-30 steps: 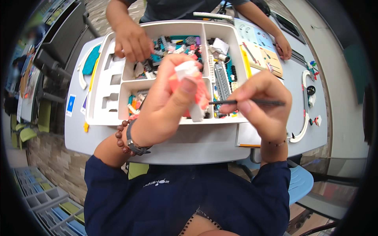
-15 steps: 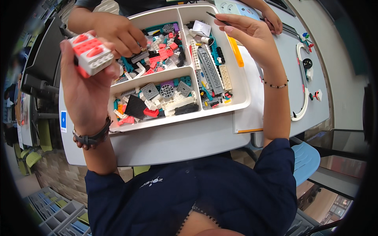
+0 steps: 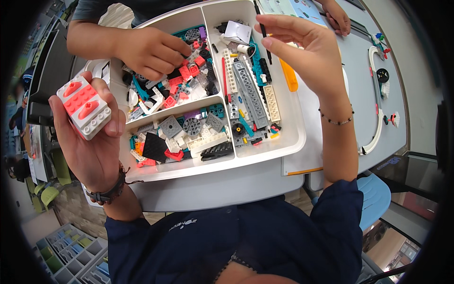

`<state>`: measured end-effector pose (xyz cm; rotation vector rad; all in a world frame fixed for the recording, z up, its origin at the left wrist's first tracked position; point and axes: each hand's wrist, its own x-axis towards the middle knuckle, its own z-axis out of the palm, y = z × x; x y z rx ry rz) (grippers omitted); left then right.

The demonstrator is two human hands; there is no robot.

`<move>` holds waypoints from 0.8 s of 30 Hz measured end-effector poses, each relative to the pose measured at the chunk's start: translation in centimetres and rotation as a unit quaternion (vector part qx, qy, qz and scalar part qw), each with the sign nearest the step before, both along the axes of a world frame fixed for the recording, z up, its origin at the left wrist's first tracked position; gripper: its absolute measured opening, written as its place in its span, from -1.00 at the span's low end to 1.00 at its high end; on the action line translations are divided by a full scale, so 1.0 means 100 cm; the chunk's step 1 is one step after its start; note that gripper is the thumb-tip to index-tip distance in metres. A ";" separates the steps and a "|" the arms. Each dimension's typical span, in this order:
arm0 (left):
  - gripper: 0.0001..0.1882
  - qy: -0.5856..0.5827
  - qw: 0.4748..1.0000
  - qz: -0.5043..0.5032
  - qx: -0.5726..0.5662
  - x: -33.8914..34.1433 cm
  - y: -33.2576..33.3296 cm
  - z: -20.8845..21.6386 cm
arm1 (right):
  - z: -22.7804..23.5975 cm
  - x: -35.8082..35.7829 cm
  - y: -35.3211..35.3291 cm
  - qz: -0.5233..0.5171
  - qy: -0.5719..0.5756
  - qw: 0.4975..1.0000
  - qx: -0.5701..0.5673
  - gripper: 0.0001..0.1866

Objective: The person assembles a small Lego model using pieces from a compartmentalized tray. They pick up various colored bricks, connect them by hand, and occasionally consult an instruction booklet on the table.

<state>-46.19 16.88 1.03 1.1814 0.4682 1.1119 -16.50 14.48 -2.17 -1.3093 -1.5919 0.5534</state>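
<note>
Left of the white sorting tray (image 3: 293, 142), clear of its outer wall: left hand (image 3: 92, 142) holding up a red-and-white brick assembly (image 3: 84, 107), fingers curled round its lower and right sides, thumb behind, studded face tilting toward the camera. Having been carried there from a spot over the tray's middle a second ago, where both hands were working on it together; now sitting a little lower against the tray wall than half a second back.

Over the tray's right-hand compartment: right hand (image 3: 307, 52) hovering half open, thumb and forefinger pinching the top of a thin black rod (image 3: 264, 31), the remaining fingers spread loose. Parted from the assembly, rod tip no longer near it, hanging just above the long grey beams (image 3: 250, 94).

Over the tray's upper-left compartment: another person's hand (image 3: 151, 49) digging among small red and white pieces (image 3: 182, 85), fingers bent down into them, much as before.

Judging from the parting of the hands: fitting work pausing, assembly being looked over, rod being kept at hand above the parts.
</note>
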 end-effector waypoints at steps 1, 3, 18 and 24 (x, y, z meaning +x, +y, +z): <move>-0.50 0.001 1.000 -0.004 0.005 0.001 0.000 -0.001 | 0.000 -0.001 0.000 0.008 0.026 1.000 -0.002 -0.68; -0.50 0.005 1.000 -0.002 0.009 0.002 0.000 -0.001 | -0.004 -0.004 0.000 0.022 0.078 0.997 -0.007 -0.73; -0.53 -0.018 0.999 0.019 -0.022 0.003 0.002 -0.003 | -0.017 -0.010 0.007 0.095 0.393 0.909 -0.099 -0.61; -0.54 -0.024 0.999 0.011 -0.027 0.003 0.002 -0.004 | -0.018 -0.008 0.007 0.094 0.458 0.878 -0.104 -0.75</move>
